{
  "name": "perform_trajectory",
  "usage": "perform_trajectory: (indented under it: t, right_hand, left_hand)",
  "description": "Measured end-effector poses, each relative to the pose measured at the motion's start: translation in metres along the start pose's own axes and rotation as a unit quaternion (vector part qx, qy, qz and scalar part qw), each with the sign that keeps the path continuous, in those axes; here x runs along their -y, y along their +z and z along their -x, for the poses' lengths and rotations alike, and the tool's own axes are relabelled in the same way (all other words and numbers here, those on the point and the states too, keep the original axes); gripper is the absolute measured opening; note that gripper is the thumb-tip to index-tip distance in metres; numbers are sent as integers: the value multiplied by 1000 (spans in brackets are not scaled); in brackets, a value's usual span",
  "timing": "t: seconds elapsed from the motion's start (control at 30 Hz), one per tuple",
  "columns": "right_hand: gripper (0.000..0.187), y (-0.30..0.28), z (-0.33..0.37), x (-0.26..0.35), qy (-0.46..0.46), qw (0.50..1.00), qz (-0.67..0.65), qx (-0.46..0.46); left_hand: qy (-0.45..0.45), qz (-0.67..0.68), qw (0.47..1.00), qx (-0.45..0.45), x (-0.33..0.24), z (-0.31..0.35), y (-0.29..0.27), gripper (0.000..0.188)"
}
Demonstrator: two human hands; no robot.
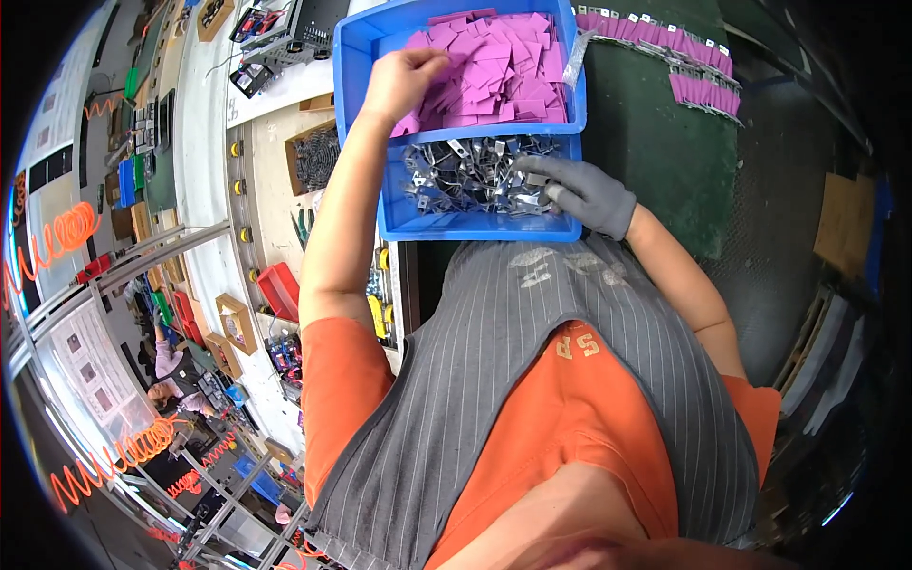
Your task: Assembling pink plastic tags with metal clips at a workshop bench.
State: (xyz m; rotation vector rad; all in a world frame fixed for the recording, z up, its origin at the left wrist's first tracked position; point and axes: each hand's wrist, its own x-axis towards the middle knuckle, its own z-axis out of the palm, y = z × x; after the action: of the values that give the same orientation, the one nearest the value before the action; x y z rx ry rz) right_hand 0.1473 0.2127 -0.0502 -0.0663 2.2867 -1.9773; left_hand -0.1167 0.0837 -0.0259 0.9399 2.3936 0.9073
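My bare left hand (399, 85) is over the far blue bin (356, 57), which is heaped with flat purple pieces (499, 71). Its thumb and fingers are pinched together at the left side of the heap; whatever lies between the fingertips is hidden. A grey glove covers my right hand (594, 195), which reaches from the right into the near blue bin (475, 228). Small bent metal clips (475, 176) fill that bin. The right thumb and forefinger are apart, with their tips among the clips at the bin's right side.
Rows of purple pieces with metal clips (665, 38) lie on the dark green surface (646, 142) at right. At left, a bench holds a box of dark parts (316, 160), a red bin (278, 290) and green-handled pliers (302, 228). Another person (176, 370) works farther left.
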Motion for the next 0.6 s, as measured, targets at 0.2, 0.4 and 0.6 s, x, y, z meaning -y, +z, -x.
perform_trajectory:
  t: [0.2, 0.4, 0.6]
  right_hand:
    - [43, -3, 12, -9, 36, 998, 49, 17]
    - [25, -16, 17, -5, -18, 997, 55, -49]
    - [18, -31, 30, 43, -35, 992, -87, -79]
  left_hand:
    - [-66, 197, 976, -63, -18, 18, -17, 23]
    - [-86, 288, 951, -74, -15, 27, -11, 16]
    - [54, 321, 941, -97, -24, 40, -6, 19]
